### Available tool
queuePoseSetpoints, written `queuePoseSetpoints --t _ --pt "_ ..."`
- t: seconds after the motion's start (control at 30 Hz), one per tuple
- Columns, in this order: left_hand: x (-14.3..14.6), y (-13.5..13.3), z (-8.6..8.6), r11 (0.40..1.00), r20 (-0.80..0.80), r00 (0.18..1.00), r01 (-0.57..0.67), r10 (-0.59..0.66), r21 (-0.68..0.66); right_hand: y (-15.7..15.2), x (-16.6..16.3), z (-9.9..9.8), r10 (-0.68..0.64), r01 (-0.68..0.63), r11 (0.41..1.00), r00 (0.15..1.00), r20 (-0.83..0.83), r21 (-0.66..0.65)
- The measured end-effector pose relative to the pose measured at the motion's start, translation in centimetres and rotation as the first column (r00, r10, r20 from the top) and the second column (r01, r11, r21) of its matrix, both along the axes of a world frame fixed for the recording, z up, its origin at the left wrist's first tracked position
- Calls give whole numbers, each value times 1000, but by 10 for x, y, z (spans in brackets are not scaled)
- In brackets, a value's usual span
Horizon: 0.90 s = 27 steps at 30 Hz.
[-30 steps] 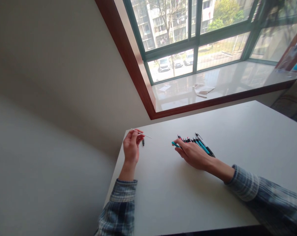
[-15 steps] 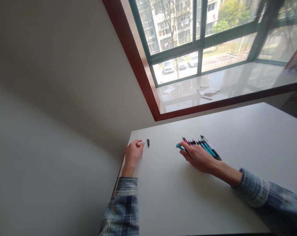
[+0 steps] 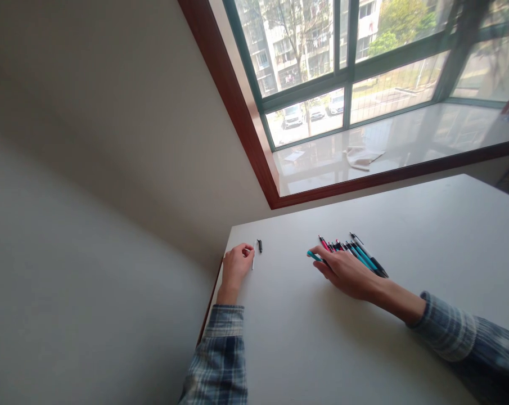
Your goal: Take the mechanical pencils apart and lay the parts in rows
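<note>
At the table's far left corner, my left hand [image 3: 235, 262] has thumb and fingers pinched on a thin whitish stick [image 3: 253, 260], which looks like a pen refill and points toward me. Just right of it lies a small black pen piece with a clip [image 3: 260, 246]. My right hand [image 3: 347, 273] is closed around a teal pen [image 3: 314, 256], its end poking out past the fingertips. Behind and under that hand lie several pens, among them a red one [image 3: 323, 242], teal ones [image 3: 367, 259] and a white-and-black one [image 3: 361, 243]. The hand partly hides them.
The white table [image 3: 305, 349] meets a plain wall [image 3: 111, 225] on the left. Beyond its far edge is a window sill [image 3: 321, 169] with a reddish-brown frame [image 3: 273, 201]. A crumpled cloth or paper [image 3: 363, 158] lies on the sill.
The whole view has shifted slightly, so everything appears a little farther right. Both hands keep nearly the same pose and place on the table.
</note>
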<state>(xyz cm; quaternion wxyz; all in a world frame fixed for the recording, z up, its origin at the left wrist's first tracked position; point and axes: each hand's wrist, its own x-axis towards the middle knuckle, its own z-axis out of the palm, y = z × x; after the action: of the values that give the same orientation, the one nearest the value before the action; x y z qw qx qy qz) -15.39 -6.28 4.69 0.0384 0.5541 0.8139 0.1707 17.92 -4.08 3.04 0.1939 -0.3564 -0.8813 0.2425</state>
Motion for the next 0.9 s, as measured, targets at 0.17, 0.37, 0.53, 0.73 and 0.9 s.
queuePoseSetpoints --t 0.17,0.37,0.53,0.73,0.9 --pt "8 3 -2 1000 -20 1000 12 -11 19 -1 0 -2 9 -9 1000 1000 10 0" --pt "3 -1 2 1000 -26 1000 0 0 12 0 0 -2 17 -17 1000 1000 -2 4" --pt "2 -2 3 999 -25 999 34 -34 1 1 0 -2 13 -13 1000 1000 1 14" --pt "18 3 -2 968 -97 978 197 -184 152 0 0 0 10 -10 1000 1000 19 26" --pt "32 6 -9 909 -139 912 402 -386 109 0 0 0 11 -11 1000 1000 28 28"
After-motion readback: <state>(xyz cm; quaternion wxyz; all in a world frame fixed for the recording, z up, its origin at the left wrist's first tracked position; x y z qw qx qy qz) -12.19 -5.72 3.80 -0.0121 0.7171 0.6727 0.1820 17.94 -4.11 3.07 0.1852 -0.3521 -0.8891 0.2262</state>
